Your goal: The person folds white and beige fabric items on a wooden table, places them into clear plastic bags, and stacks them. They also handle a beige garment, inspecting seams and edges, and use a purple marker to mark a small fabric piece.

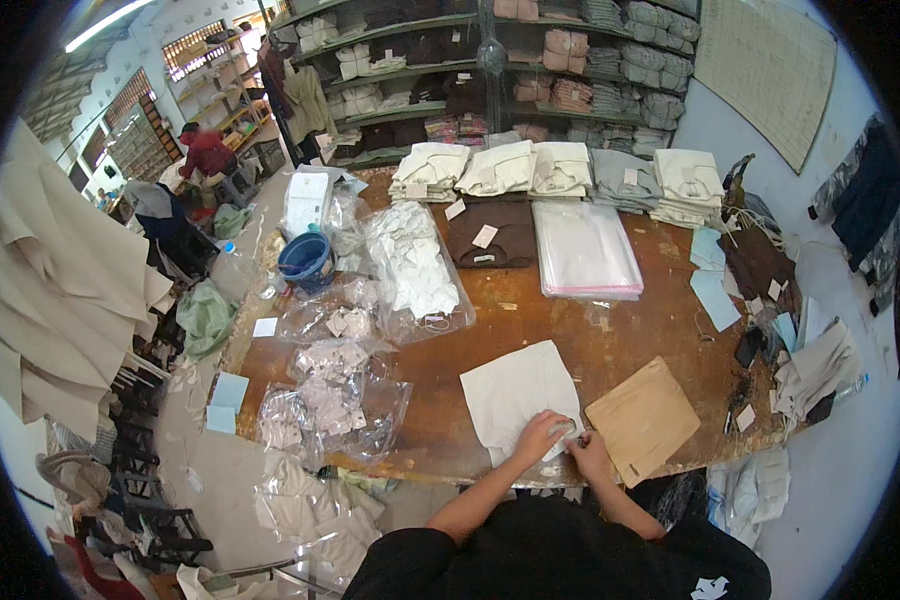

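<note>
A cream folded knit garment (pixel 521 390) lies on the brown wooden table (pixel 510 322) before me. My left hand (pixel 544 435) rests at the garment's near right edge, its fingers bent over the fabric by the neckline. Close beside it, my right hand (pixel 589 454) pinches the same edge with thumb and fingers. What exactly sits between the fingertips is too small to tell. Right of the garment lies a tan board (pixel 643 421), near my right forearm. Farther back are a folded brown garment (pixel 493 236) with tags and a stack of clear plastic bags (pixel 586 247).
Stacks of folded garments (pixel 495 169) line the far edge. To the left stand a blue bucket (pixel 306 259), a bag of white tags (pixel 412 262) and plastic bags of pale tags (pixel 330 397). Light blue cards (pixel 715 300) lie right. A person in red (pixel 208 154) sits far left.
</note>
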`<act>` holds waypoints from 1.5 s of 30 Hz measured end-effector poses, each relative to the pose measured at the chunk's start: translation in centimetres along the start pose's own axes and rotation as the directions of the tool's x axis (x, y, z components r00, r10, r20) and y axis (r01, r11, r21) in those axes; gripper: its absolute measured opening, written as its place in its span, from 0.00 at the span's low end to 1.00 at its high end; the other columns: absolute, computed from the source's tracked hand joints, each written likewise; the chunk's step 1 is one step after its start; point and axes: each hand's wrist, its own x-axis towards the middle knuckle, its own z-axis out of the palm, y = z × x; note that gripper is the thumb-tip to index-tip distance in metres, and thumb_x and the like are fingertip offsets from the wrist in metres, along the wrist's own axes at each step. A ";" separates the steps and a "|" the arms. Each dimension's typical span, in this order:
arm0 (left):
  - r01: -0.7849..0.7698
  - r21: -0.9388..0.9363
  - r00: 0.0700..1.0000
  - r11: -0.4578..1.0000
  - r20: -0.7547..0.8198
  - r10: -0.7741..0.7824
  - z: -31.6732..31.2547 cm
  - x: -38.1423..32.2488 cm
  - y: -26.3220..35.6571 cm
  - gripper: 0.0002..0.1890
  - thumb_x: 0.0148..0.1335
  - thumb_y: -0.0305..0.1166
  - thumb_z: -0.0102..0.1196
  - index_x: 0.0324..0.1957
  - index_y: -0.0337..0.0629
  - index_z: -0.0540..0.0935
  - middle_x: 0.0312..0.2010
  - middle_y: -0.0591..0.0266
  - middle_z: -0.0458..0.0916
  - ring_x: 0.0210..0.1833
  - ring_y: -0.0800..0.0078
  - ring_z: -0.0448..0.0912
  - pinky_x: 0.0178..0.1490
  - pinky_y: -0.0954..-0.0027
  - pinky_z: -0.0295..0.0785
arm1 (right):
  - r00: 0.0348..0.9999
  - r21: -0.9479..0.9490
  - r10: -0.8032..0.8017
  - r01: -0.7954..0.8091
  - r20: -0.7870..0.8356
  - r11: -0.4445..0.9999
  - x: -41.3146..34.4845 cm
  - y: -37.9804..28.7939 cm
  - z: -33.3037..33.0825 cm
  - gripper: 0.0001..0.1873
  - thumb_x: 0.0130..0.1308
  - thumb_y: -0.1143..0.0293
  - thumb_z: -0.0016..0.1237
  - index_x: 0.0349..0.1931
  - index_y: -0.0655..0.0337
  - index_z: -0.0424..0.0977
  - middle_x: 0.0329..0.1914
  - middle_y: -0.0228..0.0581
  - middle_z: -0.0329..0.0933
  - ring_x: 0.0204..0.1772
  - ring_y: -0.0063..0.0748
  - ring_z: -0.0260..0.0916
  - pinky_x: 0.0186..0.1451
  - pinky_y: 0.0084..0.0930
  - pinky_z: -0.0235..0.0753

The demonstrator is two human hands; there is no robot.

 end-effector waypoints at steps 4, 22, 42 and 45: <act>0.129 0.329 0.968 0.935 0.162 -0.191 -1.7 -1.9 -1.4 0.16 0.57 0.28 0.55 0.49 0.40 0.78 0.49 0.56 0.78 0.53 0.57 0.74 0.59 0.58 0.67 | 0.873 -0.288 -0.488 0.465 -0.011 0.837 -1.0 0.9 1.6 0.18 0.47 0.65 0.65 0.29 0.64 0.69 0.24 0.43 0.69 0.29 0.42 0.68 0.32 0.36 0.67; 0.041 0.184 0.966 0.982 0.245 -0.087 -3.7 -2.5 -2.2 0.20 0.55 0.28 0.57 0.52 0.39 0.76 0.57 0.53 0.74 0.59 0.54 0.71 0.63 0.59 0.66 | 0.941 -0.688 -0.311 0.139 -0.133 0.712 0.4 0.9 -4.6 0.24 0.65 0.53 0.45 0.56 0.57 0.69 0.54 0.50 0.72 0.59 0.49 0.68 0.58 0.39 0.67; 0.078 0.283 0.964 0.956 0.223 -0.144 -3.2 -1.9 -2.0 0.18 0.56 0.26 0.53 0.50 0.38 0.75 0.52 0.49 0.75 0.55 0.49 0.72 0.58 0.54 0.67 | 0.978 0.177 -0.197 0.207 -0.071 0.962 4.1 -4.9 -0.8 0.07 0.57 0.69 0.56 0.33 0.62 0.78 0.45 0.41 0.76 0.48 0.41 0.72 0.47 0.32 0.71; 0.007 0.350 0.992 0.937 0.116 -0.051 -4.9 -3.6 -1.3 0.19 0.57 0.32 0.55 0.51 0.38 0.75 0.53 0.47 0.74 0.60 0.48 0.69 0.62 0.47 0.61 | 0.809 -0.283 -0.585 0.552 -0.045 0.785 6.1 -6.0 0.9 0.08 0.56 0.68 0.56 0.31 0.62 0.78 0.58 0.42 0.68 0.56 0.50 0.67 0.52 0.37 0.68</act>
